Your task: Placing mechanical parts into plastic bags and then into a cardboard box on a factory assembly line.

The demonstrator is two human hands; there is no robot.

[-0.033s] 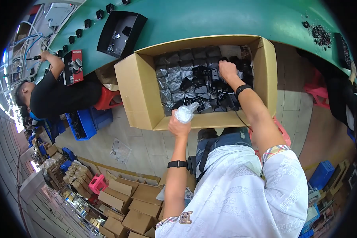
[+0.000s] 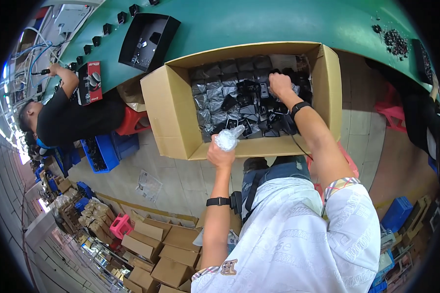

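Over the big cardboard box (image 2: 173, 105), seen from the head camera, the person is working with both hands. Their right hand (image 2: 280, 84) is reaching deep into the box, near its far right corner, and its fingers are curled down among the small black parts (image 2: 249, 100); I cannot tell if they are pinching one. Their left hand (image 2: 221, 155) is sitting at the near rim of the box, closed tight around a crinkly clear plastic bag (image 2: 229, 137), holding it up beside the box, maybe to keep it handy. Grey shiny bags (image 2: 211, 95) are lying in rows in the left half of the box. Behind the box, a green table (image 2: 259, 22) is carrying a black tray (image 2: 149, 34). Left of the box, another person (image 2: 68, 115) in black is sitting by a red and black package (image 2: 90, 83). Below the box, flat brown cartons (image 2: 156, 249) are piling up on the floor.
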